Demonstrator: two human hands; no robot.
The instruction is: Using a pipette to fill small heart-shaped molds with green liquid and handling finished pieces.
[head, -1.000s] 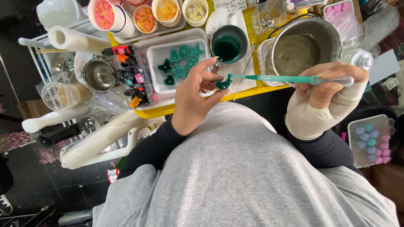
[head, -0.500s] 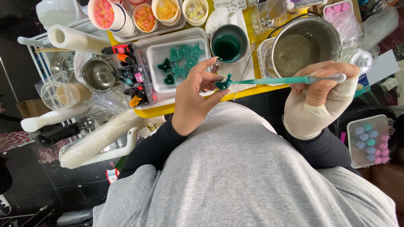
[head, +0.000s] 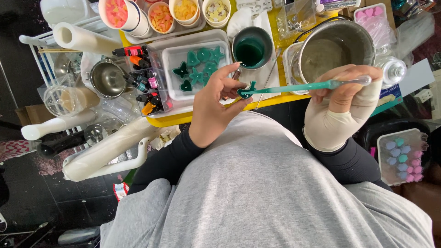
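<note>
I pinch the small teal wax shape (head: 246, 88) in my left hand (head: 213, 108), my right hand (head: 342, 92) gripping the long teal-coated stick (head: 298, 86), steadying both while working gently.

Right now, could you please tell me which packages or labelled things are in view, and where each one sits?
Dye bottles: small, dark, with orange, red and pink labels, in a clear box left of the white tray.
Blue box: flat, blue and white, at the table's right edge.
Wrapper: small, red and white, on the floor at lower left.
</note>
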